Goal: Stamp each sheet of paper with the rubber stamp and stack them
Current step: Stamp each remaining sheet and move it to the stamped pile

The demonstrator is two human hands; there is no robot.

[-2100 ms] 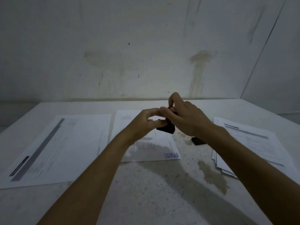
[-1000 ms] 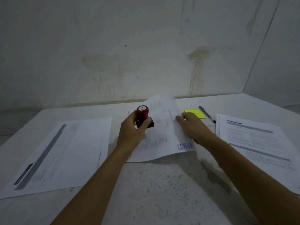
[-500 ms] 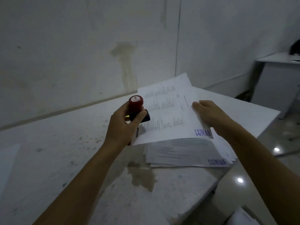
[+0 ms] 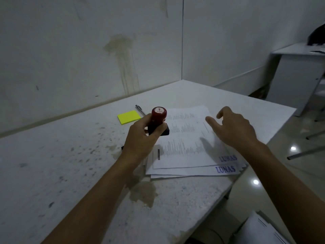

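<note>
My left hand (image 4: pixel 143 138) grips a rubber stamp (image 4: pixel 158 115) with a red handle marked TOP and a black base, held upright at the left edge of a stack of stamped sheets (image 4: pixel 186 141). The top sheet lies flat and carries a blue LUNAS mark (image 4: pixel 228 158) in its near right corner. A second LUNAS mark (image 4: pixel 225 169) shows on the sheet beneath. My right hand (image 4: pixel 232 127) hovers just above the top sheet, fingers spread, holding nothing.
A yellow sticky-note pad (image 4: pixel 129 117) and a pen (image 4: pixel 140 110) lie behind the stamp. The table's right edge (image 4: pixel 246 173) runs close to the stack. A brown stain (image 4: pixel 142 191) marks the table. More papers (image 4: pixel 260 229) lie below at lower right.
The view swung right from the table's middle. My right hand carried the stamped sheet onto the right stack, laid it flat and let go. My left hand kept hold of the stamp.
</note>
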